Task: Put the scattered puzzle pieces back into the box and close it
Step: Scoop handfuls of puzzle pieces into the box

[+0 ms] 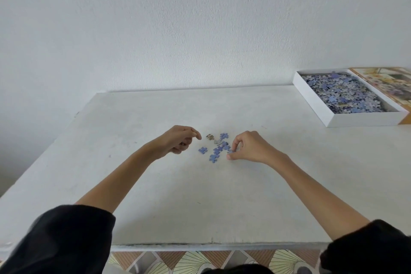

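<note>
Several loose puzzle pieces [216, 148], mostly blue with two greyish ones, lie in a small cluster at the middle of the white table [155, 184]. My right hand [249, 148] is at the cluster's right edge and pinches one blue piece between thumb and fingers. My left hand [178, 140] hovers just left of the cluster with curled fingers; something small seems to be tucked in its palm, though I cannot tell what. The open white box [347, 119], filled with pieces, stands at the far right of the table.
The box lid [387, 82], with a printed picture, lies beside the box at the right edge of view. A white wall runs behind the table. Patterned floor tiles show below the table's front edge.
</note>
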